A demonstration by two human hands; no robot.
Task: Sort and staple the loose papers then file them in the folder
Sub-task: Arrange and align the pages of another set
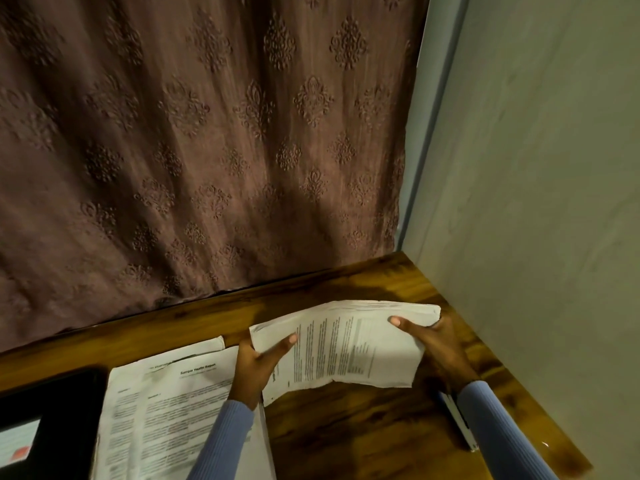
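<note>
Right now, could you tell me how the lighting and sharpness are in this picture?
Head view: dim, warm light; the curtain is darkly shadowed; glare glints on the table edge; the held paper stack is blurred, its print unreadable; wide-angle distortion bends the wall lines.

We can read one heading, "Sample Health Report", printed at the top of the sheet (pixel 180 403) lying flat on the near left of the bench (pixel 363 431). The print on the bent stack of papers (pixel 346 348) to its right is too blurred for us to read.
</note>
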